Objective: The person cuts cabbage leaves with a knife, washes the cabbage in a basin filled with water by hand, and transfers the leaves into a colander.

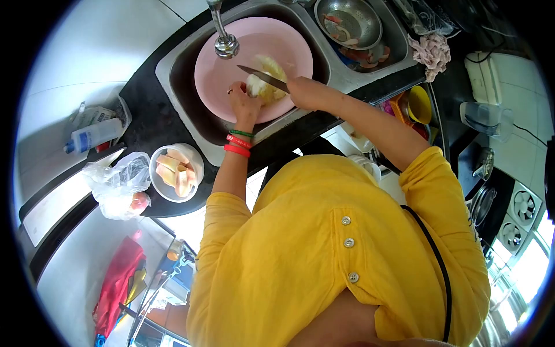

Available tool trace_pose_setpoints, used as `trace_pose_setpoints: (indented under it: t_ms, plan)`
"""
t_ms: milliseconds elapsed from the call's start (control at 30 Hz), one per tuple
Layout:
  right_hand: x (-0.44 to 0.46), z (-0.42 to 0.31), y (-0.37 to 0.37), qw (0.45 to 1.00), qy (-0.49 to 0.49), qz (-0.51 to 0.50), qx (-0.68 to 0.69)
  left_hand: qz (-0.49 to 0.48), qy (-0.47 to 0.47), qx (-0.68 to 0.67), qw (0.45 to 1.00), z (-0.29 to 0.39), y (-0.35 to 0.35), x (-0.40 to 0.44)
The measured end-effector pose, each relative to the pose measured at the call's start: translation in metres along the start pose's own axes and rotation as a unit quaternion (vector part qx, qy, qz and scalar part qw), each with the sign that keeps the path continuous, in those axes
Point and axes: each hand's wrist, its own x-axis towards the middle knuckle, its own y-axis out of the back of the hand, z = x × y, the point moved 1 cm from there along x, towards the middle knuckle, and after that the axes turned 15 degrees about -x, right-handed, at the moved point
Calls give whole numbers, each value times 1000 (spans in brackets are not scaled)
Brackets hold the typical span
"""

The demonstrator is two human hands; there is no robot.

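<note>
My right hand [306, 94] is closed round the handle of a knife [263, 77], whose blade points left over a pink basin [225, 37] in the sink. Below the blade, my left hand [245, 104] holds a pale yellow-white piece of food [257, 88] at the basin's near side. More yellowish food [273, 69] shows just behind the blade; whether it is one piece with the held part I cannot tell. My left fingertips are partly hidden by the food.
A faucet [226, 45] hangs over the basin. Left stand a white tub [198, 160] of cut pieces, a plastic bag [118, 184] and a bottle [95, 135]. A metal colander [370, 23] sits in the second sink, beside a crumpled cloth [430, 53].
</note>
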Motion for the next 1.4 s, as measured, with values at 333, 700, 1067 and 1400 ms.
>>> trace_pose_setpoints:
  t_ms: [333, 700, 1067, 1400]
  plan:
    - [48, -12, -24, 994, 9, -112, 16, -8, -15, 1, 1000, 5, -6, -3]
    - [22, -22, -5, 997, 23, -55, 39, -33, -1, 8, 999, 11, -1, 6]
    - [45, -28, -44, 995, 57, 11, -80, -65, 52, 2, 997, -5, 15, 14]
    - [8, -30, 0, 995, 44, -1, -94, -51, 175, -157, 971, -30, 33, 56]
